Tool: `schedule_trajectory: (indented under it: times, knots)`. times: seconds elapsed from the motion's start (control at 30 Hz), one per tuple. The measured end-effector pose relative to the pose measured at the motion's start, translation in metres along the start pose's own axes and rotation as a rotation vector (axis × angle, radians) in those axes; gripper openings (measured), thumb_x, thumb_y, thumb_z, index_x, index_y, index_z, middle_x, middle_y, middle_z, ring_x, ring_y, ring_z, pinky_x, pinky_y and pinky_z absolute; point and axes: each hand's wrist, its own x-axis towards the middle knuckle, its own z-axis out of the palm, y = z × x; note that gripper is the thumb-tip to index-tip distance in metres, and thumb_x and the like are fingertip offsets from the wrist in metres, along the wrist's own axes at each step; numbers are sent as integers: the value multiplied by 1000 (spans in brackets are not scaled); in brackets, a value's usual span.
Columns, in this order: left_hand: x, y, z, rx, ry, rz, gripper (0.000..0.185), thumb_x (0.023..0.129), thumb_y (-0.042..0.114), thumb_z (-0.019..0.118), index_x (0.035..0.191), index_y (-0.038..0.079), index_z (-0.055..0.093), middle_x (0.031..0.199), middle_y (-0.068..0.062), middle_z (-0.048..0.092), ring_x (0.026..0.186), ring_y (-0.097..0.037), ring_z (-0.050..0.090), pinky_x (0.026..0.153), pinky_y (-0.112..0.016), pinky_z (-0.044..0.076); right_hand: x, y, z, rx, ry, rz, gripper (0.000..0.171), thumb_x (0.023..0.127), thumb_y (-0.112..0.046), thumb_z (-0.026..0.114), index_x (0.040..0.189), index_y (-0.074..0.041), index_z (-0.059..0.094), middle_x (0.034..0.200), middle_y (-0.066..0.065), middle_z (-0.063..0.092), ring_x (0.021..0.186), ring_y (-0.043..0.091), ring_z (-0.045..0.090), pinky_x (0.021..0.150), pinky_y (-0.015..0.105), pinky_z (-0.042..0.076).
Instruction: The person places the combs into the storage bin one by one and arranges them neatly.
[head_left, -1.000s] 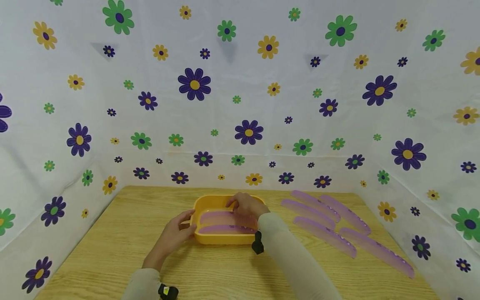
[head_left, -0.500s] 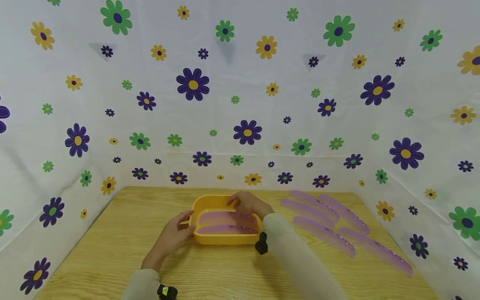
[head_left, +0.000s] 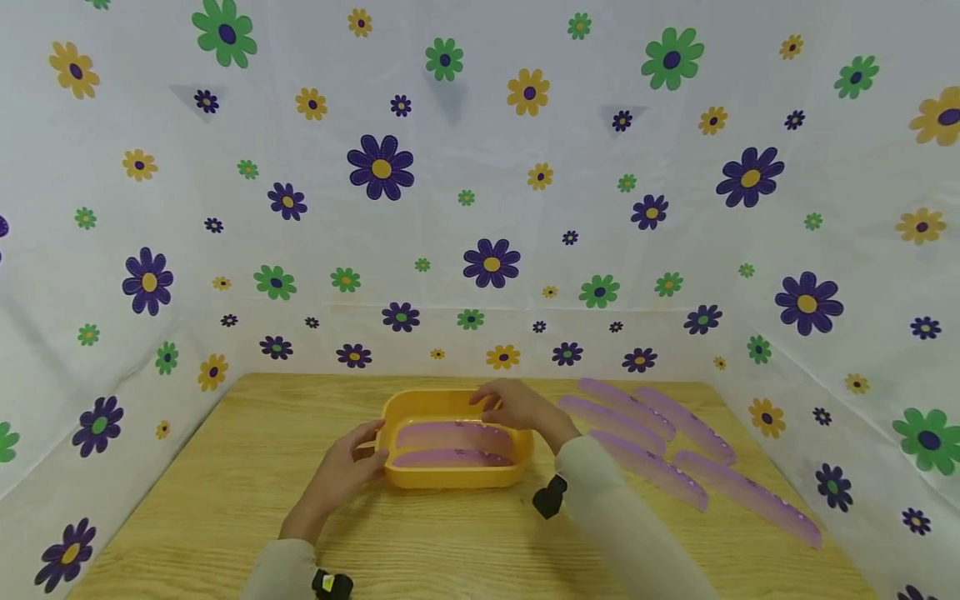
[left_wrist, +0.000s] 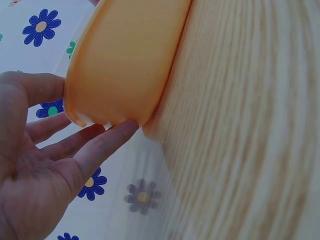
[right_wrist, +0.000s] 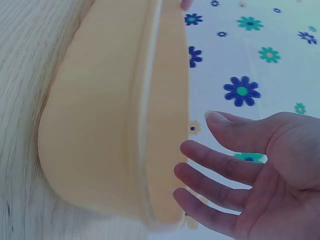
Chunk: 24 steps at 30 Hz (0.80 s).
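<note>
On the pale wooden worktop (head_left: pixel 225 500), the left hand (head_left: pixel 341 468) rests straight fingers against the left end of the yellow plastic oblong tray (head_left: pixel 450 475) holding two lilac plastic combs (head_left: pixel 453 446), while the right hand (head_left: pixel 521 406) hovers spread, empty, over its far rim.

I see a light wooden table (head_left: pixel 225 500) boxed in on three sides by a white cloth (head_left: pixel 480 208) printed with purple, green and yellow flowers; light is even and bright.
</note>
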Motion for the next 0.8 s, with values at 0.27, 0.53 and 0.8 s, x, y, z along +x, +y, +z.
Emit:
schedule_trajectory:
  times: [0.27, 0.53, 0.8]
  knots:
    - [0, 0, -1, -12, -1, -3, 55, 104, 10, 60, 155, 1, 41, 152, -29, 48, 129, -43, 60, 92, -37, 64, -21, 13, -9, 7, 34, 36, 27, 98, -6, 67, 125, -7, 72, 116, 18, 72, 101, 30, 72, 91, 42, 64]
    - [-1, 1, 0, -4, 4, -5, 55, 104, 11, 61, 155, 1, 41, 151, -29, 48, 128, -43, 60, 92, -37, 63, -39, 23, -21, 24, 77, 47, 29, 99, -5, 66, 127, -5, 70, 120, 23, 72, 104, 32, 70, 89, 42, 64]
    - [-2, 2, 1, -3, 11, -15, 55, 104, 10, 61, 155, 2, 42, 152, -29, 48, 129, -43, 60, 93, -40, 63, -63, 34, -32, 5, 117, 159, 29, 98, -10, 70, 126, -9, 71, 114, 16, 74, 99, 28, 72, 84, 41, 65]
